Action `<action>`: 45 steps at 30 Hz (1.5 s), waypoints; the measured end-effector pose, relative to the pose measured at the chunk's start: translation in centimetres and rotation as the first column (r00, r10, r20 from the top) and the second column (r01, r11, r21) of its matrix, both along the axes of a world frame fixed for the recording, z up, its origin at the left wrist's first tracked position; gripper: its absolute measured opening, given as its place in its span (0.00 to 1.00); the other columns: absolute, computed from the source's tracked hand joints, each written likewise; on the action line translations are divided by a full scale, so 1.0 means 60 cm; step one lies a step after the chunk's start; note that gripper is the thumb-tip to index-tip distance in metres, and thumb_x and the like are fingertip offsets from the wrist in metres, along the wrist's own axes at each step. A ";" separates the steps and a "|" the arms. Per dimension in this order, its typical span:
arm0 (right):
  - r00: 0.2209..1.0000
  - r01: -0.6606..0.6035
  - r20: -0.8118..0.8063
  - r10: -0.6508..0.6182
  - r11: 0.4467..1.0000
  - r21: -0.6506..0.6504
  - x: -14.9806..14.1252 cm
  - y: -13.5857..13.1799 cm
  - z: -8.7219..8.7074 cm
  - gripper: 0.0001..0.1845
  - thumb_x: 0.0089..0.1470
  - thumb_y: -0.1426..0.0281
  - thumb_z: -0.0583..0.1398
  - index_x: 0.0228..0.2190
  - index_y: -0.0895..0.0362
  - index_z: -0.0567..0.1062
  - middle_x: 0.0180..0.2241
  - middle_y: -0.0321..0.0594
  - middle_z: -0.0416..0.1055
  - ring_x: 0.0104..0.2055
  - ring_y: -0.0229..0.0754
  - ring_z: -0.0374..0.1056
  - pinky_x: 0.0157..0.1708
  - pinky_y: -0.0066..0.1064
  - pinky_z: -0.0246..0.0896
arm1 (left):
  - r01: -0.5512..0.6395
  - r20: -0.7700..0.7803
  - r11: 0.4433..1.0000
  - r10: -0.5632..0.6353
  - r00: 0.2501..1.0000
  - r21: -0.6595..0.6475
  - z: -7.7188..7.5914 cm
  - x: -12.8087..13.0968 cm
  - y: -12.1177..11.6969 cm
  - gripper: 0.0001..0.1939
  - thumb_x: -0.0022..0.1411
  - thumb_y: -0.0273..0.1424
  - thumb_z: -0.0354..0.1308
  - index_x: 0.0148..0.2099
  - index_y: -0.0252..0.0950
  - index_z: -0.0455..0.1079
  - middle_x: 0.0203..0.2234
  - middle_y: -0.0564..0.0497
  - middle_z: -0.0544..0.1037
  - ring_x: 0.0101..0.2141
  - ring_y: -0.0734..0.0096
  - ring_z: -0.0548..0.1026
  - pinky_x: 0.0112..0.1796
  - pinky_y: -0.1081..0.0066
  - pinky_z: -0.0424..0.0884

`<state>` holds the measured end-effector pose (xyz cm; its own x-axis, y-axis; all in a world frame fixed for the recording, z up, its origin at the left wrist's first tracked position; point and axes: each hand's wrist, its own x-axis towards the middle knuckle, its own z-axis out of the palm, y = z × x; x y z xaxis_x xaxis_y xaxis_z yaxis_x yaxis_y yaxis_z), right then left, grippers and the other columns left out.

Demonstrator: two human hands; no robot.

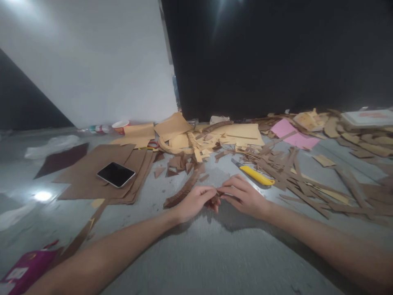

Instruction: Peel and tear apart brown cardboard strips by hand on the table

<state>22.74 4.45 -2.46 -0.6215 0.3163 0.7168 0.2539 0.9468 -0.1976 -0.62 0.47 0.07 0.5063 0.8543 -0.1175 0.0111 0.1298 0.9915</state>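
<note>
Both the left hand (193,203) and the right hand (245,196) are bent at the fingers over the middle of the grey surface (184,256), their fingertips nearly meeting and pinching a small brown piece (219,193), largely hidden by the fingers. Just beside the left hand, on its far side, lies a curved, ribbed brown strip (179,195). Beyond the right hand, a yellow utility knife (258,175) lies flat, its tip directed toward the far edge of the surface. Toward the right edge spreads a tangle of brown strips (307,194), with a pink sheet (291,133) nearer the far edge. Toward the left edge, a phone (116,174), dark screen upward, rests on stacked brown sheets (82,166). Tan sheets (242,132) and a paper cup (120,126) stand or lie along the far edge; a purple object (30,264) occupies the near left.
</note>
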 end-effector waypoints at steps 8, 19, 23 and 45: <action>0.998 -0.059 -0.028 0.057 0.997 -0.052 0.001 0.002 -0.003 0.17 0.73 0.72 0.60 0.60 0.51 0.76 0.45 0.45 0.83 0.43 0.45 0.78 0.45 0.42 0.75 | 0.023 0.013 1.000 -0.023 1.000 0.002 -0.002 -0.003 0.002 0.25 0.72 0.50 0.58 0.34 0.33 0.75 0.25 0.46 0.78 0.28 0.69 0.74 0.35 0.69 0.65; 0.992 -0.119 -0.046 0.119 0.993 0.010 0.003 0.005 -0.013 0.22 0.73 0.75 0.59 0.64 0.53 0.72 0.42 0.42 0.84 0.40 0.42 0.79 0.41 0.39 0.75 | 0.050 0.041 0.999 -0.049 0.998 -0.012 -0.003 -0.004 0.004 0.27 0.64 0.55 0.68 0.35 0.32 0.75 0.29 0.48 0.78 0.29 0.71 0.76 0.35 0.70 0.68; 0.987 -0.149 -0.053 0.150 0.989 0.023 0.003 0.005 -0.006 0.23 0.72 0.77 0.59 0.65 0.56 0.72 0.42 0.43 0.84 0.40 0.42 0.79 0.40 0.38 0.74 | 0.059 0.046 0.998 -0.058 0.997 -0.016 -0.005 -0.004 0.004 0.28 0.64 0.55 0.68 0.36 0.32 0.75 0.29 0.48 0.78 0.29 0.71 0.76 0.35 0.70 0.68; 0.997 -0.075 -0.032 0.074 0.997 -0.012 0.004 0.001 -0.010 0.19 0.73 0.75 0.58 0.61 0.52 0.75 0.42 0.43 0.83 0.40 0.44 0.78 0.41 0.38 0.75 | 0.022 0.041 1.000 -0.022 0.999 0.005 -0.013 -0.003 0.007 0.31 0.65 0.59 0.66 0.34 0.32 0.76 0.26 0.49 0.78 0.26 0.73 0.75 0.33 0.71 0.69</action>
<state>23.00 4.52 -3.07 -0.6209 0.2794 0.7324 0.1761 0.9602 -0.2170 -0.79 0.87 -0.71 0.5294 0.8433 -0.0924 -0.0271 0.1256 0.9917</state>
